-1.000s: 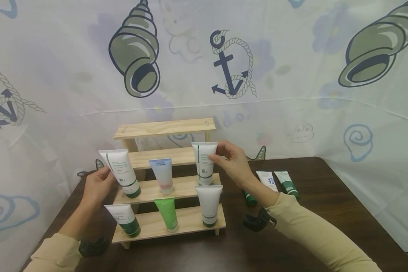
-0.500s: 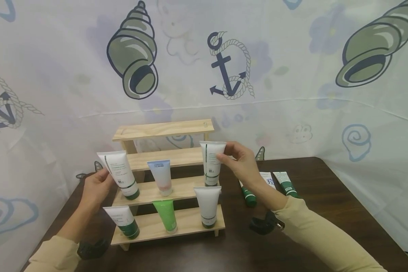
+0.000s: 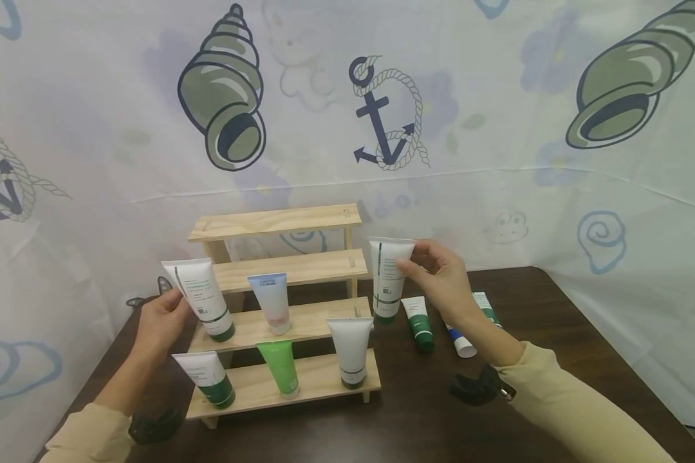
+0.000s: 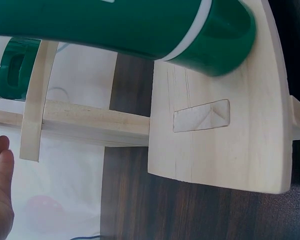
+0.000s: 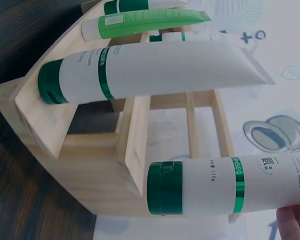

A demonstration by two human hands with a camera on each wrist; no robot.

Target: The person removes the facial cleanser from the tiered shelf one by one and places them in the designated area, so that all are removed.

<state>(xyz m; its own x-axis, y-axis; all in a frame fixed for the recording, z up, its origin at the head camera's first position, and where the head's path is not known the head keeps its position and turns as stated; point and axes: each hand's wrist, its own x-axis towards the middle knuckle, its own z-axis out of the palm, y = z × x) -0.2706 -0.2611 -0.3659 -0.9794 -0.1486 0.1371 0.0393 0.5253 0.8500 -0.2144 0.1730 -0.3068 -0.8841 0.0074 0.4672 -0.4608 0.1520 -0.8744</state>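
In the head view my left hand [image 3: 161,323] pinches the upper edge of a white tube [image 3: 201,296] whose green cap is on the second tier from the bottom, at its left end. My right hand [image 3: 443,283] grips a second white tube [image 3: 389,276] by its top, upright in the air just right of the wooden shelf [image 3: 318,320]. In the right wrist view that tube [image 5: 215,184] hangs beside the shelf's end, with the fingers [image 5: 290,222] at the image edge. The left wrist view shows the left hand [image 4: 0,192] beside the shelf.
A blue-white tube [image 3: 272,302] stands on the second tier. On the bottom tier are a white-green tube [image 3: 208,378], a green tube [image 3: 281,368] and a white tube [image 3: 351,350]. More tubes lie on the table at right, including a green-capped one [image 3: 419,325].
My right hand has moved right with its white tube, off the second tier and past the shelf's end. The left hand still holds its tube in nearly the same place.
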